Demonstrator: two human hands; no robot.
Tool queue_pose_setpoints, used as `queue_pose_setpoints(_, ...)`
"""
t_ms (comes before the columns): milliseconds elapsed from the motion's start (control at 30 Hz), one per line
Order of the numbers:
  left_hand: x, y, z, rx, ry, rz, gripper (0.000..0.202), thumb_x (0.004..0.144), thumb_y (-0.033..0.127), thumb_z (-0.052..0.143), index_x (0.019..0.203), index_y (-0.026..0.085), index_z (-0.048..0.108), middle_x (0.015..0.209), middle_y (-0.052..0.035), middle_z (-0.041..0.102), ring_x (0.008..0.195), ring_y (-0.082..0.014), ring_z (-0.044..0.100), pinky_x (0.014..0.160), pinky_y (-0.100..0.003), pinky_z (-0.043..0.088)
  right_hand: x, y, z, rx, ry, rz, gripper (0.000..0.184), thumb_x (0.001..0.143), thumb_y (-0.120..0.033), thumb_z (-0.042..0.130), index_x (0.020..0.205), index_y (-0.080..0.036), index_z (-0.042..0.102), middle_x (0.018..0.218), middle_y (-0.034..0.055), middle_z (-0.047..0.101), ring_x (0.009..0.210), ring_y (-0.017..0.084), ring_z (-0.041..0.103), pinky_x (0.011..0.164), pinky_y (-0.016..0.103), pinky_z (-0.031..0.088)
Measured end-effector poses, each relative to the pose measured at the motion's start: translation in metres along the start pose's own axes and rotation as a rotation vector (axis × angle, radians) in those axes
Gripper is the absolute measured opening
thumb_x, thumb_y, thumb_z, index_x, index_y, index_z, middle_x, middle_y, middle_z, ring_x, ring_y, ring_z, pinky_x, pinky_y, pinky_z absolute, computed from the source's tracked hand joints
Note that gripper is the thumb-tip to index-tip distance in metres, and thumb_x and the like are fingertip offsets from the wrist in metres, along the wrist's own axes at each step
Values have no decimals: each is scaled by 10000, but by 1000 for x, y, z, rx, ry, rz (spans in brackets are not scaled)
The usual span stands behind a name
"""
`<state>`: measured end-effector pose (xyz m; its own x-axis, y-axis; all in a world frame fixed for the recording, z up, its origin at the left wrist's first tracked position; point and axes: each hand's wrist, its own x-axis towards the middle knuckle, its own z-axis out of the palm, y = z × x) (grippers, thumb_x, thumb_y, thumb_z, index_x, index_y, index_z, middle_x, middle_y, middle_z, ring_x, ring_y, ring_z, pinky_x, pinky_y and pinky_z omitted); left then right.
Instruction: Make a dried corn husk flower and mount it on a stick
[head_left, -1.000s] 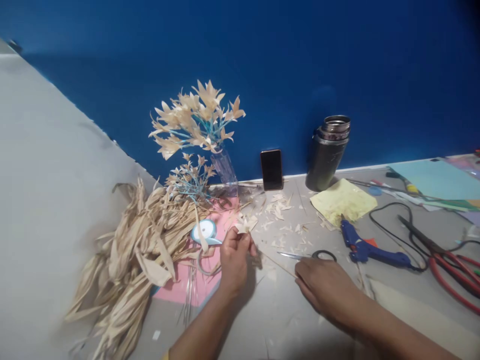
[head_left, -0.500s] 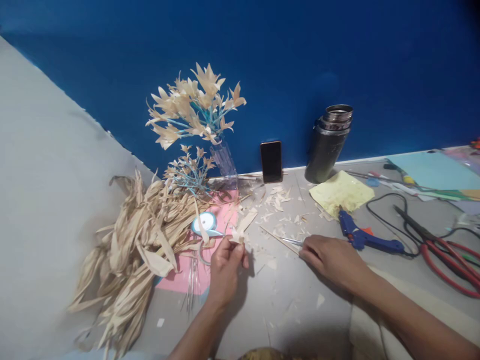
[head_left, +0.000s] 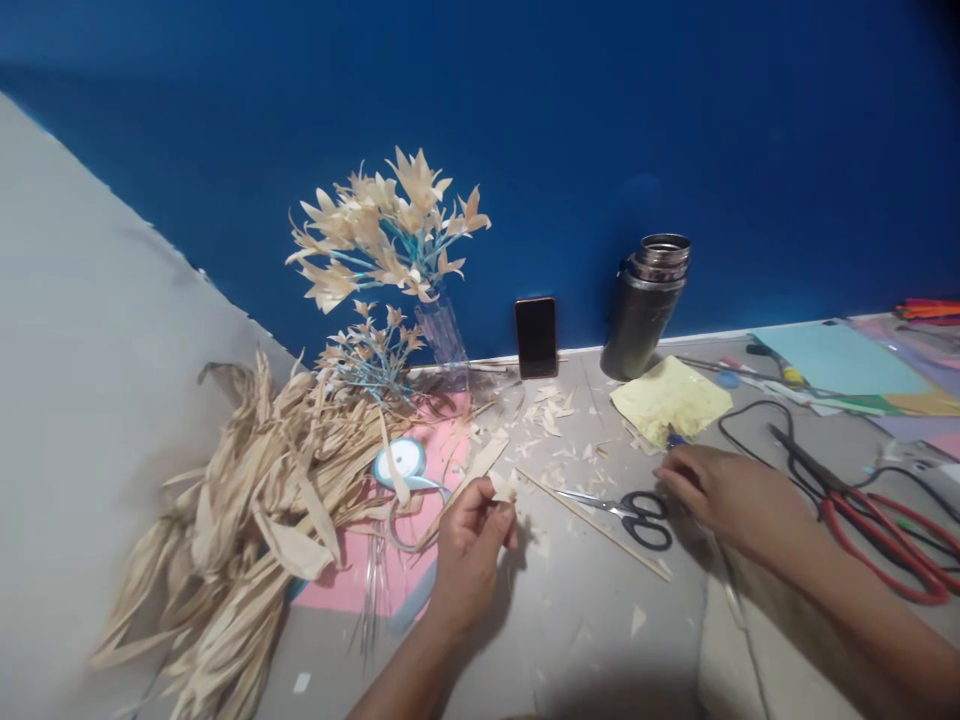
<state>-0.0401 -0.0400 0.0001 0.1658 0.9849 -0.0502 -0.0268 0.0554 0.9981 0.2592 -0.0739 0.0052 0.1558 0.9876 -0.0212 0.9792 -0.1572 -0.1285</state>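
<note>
Between the thumb and fingers of my left hand [head_left: 474, 545] is a small pale husk flower [head_left: 504, 487]. My right hand [head_left: 724, 495] is closed over the blue hot glue gun [head_left: 676, 440], whose tip shows just beyond my knuckles; the rest of it is hidden under the hand. Black-handled scissors [head_left: 643, 518] lie on the table between my hands, beside a thin stick [head_left: 600, 525]. Left of my left hand, a roll of light blue ribbon [head_left: 399, 462] rests on pink paper [head_left: 330, 590].
Dried corn husks [head_left: 225, 540] are piled at left, below husk flowers [head_left: 390, 220] in a clear vase [head_left: 444, 340]. A phone [head_left: 536, 338] and a flask [head_left: 646, 310] stand by the wall. Yellow paper [head_left: 671, 395] and red-handled shears [head_left: 870, 510] lie right; husk scraps litter the table.
My right hand has let go of the scissors and moved right onto the glue gun. My left hand, still holding the husk flower, has shifted slightly right. The view has tilted a little.
</note>
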Motion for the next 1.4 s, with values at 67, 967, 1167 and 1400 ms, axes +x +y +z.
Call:
queue_pose_setpoints(67,1,-1,0,1,27,-25,193,810,359,700,763,204,595,596,39,529,528,-105,493,559,-236,404,-8,2,5,29,-22,-29,251,966,-391,513,799,-269,655,804,51,756,724,266,684,562,315,278)
queue_pose_setpoints(967,-37,-15,25,175,-354,-134,138,785,306,675,731,179,679,669,-12,603,646,-147,511,612,-252,389,-55,-58,22,628,60,-454,243,975,-404,504,827,-283,654,772,40,712,674,206,682,618,296,519)
queue_pose_setpoints(1167,-20,8,-31,435,19,-46,94,817,203,552,781,196,638,771,-14,631,751,-170,567,694,-274,429,-45,-46,32,531,86,-345,295,965,-493,506,874,-275,682,847,18,743,698,210,713,628,310,505)
queue_pose_setpoints(1400,-8,9,-93,901,112,-16,208,921,271,450,743,208,538,767,-18,570,765,-198,544,717,-322,407,-37,-38,49,468,16,-201,334,934,-536,480,879,-279,687,897,14,765,774,253,727,657,344,485)
